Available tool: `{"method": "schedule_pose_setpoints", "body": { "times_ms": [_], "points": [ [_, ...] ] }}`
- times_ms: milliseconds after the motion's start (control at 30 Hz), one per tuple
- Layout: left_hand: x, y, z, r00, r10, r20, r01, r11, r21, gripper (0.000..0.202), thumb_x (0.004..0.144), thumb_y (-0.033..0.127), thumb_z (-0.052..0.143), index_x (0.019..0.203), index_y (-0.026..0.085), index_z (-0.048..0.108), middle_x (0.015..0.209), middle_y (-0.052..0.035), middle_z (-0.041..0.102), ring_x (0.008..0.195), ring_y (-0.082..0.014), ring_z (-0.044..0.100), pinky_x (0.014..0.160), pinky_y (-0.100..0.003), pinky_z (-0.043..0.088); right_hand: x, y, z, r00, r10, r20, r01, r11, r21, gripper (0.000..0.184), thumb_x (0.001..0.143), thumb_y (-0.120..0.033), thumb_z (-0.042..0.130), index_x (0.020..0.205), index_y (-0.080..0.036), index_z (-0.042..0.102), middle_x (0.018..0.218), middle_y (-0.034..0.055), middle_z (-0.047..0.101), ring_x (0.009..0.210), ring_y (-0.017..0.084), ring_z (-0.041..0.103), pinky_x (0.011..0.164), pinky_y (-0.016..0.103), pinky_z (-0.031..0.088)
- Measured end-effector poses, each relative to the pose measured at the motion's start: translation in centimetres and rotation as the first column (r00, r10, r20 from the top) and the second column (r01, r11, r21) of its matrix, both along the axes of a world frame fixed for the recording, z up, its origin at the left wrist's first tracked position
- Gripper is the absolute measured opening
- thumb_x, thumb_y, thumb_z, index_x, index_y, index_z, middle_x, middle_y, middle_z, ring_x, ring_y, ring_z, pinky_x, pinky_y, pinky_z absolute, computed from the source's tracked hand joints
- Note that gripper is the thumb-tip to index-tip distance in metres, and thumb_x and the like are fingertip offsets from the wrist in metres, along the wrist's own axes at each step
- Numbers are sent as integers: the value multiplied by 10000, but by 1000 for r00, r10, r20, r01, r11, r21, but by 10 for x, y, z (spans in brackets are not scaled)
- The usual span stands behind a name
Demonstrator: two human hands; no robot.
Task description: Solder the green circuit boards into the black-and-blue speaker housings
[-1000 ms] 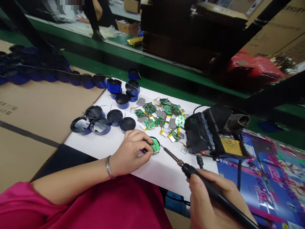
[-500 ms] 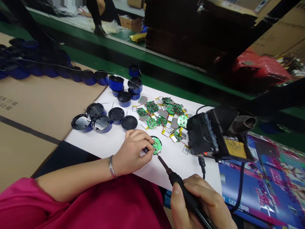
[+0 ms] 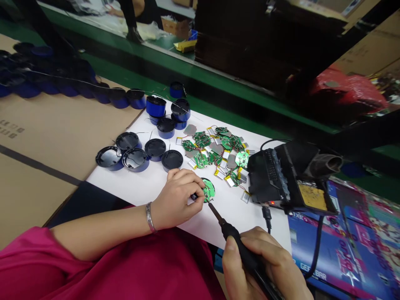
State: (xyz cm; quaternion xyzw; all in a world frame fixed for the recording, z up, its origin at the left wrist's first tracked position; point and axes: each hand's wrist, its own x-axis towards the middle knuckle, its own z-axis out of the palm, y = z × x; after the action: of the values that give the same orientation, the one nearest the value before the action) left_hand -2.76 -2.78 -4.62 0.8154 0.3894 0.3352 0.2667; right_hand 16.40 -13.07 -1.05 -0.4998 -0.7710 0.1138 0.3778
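My left hand [image 3: 181, 195] is closed on a round green circuit board [image 3: 209, 191], which seems to sit in a dark round housing mostly hidden by my fingers. A small black part shows between thumb and forefinger. My right hand [image 3: 259, 262] grips a black soldering iron [image 3: 237, 241] like a pen. The iron's tip is at the lower edge of the board; whether it touches cannot be told. Beyond them lies a pile of green circuit boards [image 3: 201, 159] wired to small silver battery cells [image 3: 229, 181]. Left of the pile stand several blue-and-black round housings [image 3: 155, 149], some with thin wires sticking up.
A black soldering station [image 3: 265, 175] with a yellow sponge [image 3: 312, 196] stands right, its cable hanging down. Printed blue packaging [image 3: 312, 250] lies beside it. More blue housings [image 3: 70, 85] line the cardboard at left. Behind the green bench, part of another person [image 3: 146, 14] shows.
The whole view has shifted slightly to the right. Both hands hold the same things, and the iron's tip stays near the board's lower edge.
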Motion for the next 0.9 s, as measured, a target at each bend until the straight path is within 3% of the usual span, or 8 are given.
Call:
{"method": "schedule_pose_setpoints", "body": {
  "times_ms": [400, 767, 900],
  "points": [
    [0, 1, 1, 1000, -1, -8, 1, 1000, 17, 132, 820, 124, 599, 709, 191, 628, 934, -9, 735, 989, -199, 618, 919, -398, 313, -7, 1, 9, 987, -53, 153, 53, 999, 5, 247, 800, -108, 699, 935, -210, 518, 679, -43, 628, 533, 85, 587, 500, 213, 497],
    [1, -1, 0, 1000, 14, 11, -14, 1000, 25, 134, 814, 113, 617, 699, 181, 627, 924, 5, 726, 983, -189, 618, 926, -392, 310, -18, 3, 13, 980, -73, 183, 56, 994, 96, 274, 813, -113, 683, 989, -193, 490, 675, -40, 589, 546, 94, 554, 511, 225, 471],
    [0, -1, -1, 1000, 11, 16, -11, 1000, 12, 133, 816, 117, 620, 704, 186, 636, 925, 10, 725, 984, -190, 618, 926, -396, 310, -15, -4, 15, 978, -139, 158, 132, 990, 54, 216, 832, -113, 685, 957, -187, 525, 686, -27, 619, 553, 93, 567, 521, 228, 481]
  ]
}}
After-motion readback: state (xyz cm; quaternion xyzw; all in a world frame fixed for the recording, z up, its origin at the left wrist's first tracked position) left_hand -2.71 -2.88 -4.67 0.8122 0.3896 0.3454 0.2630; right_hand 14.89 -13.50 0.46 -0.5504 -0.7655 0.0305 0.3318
